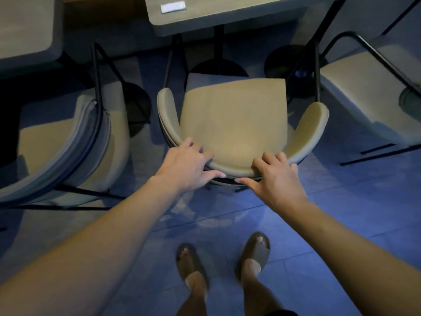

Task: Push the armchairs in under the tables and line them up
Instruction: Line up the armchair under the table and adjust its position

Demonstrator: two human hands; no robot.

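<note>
A beige armchair (234,119) with a curved back and black metal legs stands in front of me, facing a grey table (227,17). Its seat front reaches the table's round black base (218,68). My left hand (189,165) grips the left part of the curved backrest, fingers over the top and thumb behind. My right hand (276,176) holds the right part of the same backrest in the same way. A second armchair (68,142) stands to the left by another table (27,30). A third armchair (369,92) stands at the right.
A small white card (173,7) lies on the middle table. Black round bases (136,106) and thin chair legs crowd the gaps between the chairs. My feet in sandals (223,258) stand on blue-grey floor tiles behind the middle chair.
</note>
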